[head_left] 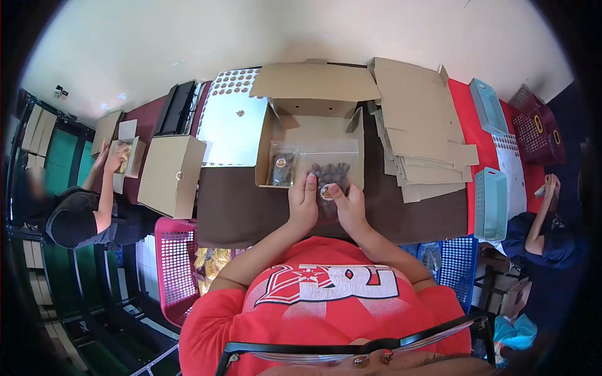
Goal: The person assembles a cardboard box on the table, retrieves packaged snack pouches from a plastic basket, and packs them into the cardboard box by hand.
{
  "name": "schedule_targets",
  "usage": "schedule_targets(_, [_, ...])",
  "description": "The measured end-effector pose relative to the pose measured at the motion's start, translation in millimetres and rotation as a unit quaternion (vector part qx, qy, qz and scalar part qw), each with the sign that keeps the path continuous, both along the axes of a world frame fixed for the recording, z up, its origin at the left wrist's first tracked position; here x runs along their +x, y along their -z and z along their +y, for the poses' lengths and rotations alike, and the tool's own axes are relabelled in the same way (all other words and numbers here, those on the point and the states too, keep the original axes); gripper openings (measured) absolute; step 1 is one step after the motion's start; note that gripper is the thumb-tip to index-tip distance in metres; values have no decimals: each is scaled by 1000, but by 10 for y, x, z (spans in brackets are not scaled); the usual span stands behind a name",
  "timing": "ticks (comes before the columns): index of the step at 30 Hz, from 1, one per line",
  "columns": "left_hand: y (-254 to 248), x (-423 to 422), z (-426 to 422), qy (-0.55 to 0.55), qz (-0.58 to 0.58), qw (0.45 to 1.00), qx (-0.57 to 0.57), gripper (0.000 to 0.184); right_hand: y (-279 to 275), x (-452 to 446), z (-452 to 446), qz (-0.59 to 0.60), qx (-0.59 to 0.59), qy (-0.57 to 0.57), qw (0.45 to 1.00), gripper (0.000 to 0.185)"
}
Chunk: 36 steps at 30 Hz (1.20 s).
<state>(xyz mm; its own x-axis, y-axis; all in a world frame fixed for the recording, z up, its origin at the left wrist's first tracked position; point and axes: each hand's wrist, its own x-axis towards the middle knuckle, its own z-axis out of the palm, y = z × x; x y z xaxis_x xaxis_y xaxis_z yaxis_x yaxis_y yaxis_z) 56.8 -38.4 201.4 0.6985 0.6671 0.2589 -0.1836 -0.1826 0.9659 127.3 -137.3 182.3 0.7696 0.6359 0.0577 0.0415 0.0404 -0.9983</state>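
Both my hands hold a clear zip bag (331, 172) of dark, roundish pieces, with a round sticker on its front. My left hand (303, 202) grips the bag's left edge, and my right hand (350, 205) has its thumb pressed near the sticker. The bag is at the front of an open cardboard box (316, 108), whose lid is folded back. In the box's left side stands another stickered clear bag (283, 168) with dark contents.
Flattened cardboard (417, 116) is stacked right of the box. A sticker sheet (232, 128) and a closed carton (170, 169) are to the left. Pink (170, 263) and blue (458, 266) baskets flank me. Co-workers sit at both sides, and teal trays (491, 207) lie rightward.
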Motion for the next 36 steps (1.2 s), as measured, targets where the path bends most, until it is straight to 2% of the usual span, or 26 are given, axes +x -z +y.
schedule_targets(6, [151,318,-93,-15,-43,996,-79,37,35,269,29,72,101,3,992,48])
schedule_targets(9, [95,420,-153,-25,-54,993,-102,38,282,397,-17,131,65,-14,989,50])
schedule_targets(11, [97,444,-181,-35,-58,992,-106,38,375,435,-31,130,67,-18,989,51])
schedule_targets(13, [136,448,-142,-34,-26,995,-90,37,313,475,-5,125,73,-25,989,52])
schedule_targets(16, [158,411,-101,-8,-27,992,-126,40,244,512,14,196,119,-60,971,59])
schedule_targets(18, [172,390,-75,-8,-26,992,-122,41,239,508,10,3,48,-67,997,69])
schedule_targets(21, [242,330,-55,-12,-4,995,-96,41,63,536,-46,84,-21,-137,987,80])
schedule_targets(24, [282,303,-63,-37,22,998,-44,37,130,564,-70,135,41,-189,972,82])
schedule_targets(26, [263,284,-81,-49,28,998,-16,36,152,579,-103,169,39,-208,963,82])
schedule_targets(27, [241,273,-91,-43,32,998,-26,36,154,584,-118,202,38,-227,952,82])
schedule_targets(32, [298,261,-95,-55,13,997,-59,36,142,588,-140,164,12,-253,953,83])
schedule_targets(35, [360,201,-53,-24,9,994,-102,35,92,559,-185,162,-11,-269,949,84])
schedule_targets(36, [361,184,-36,6,3,987,-160,38,63,550,-196,157,-23,-281,946,86])
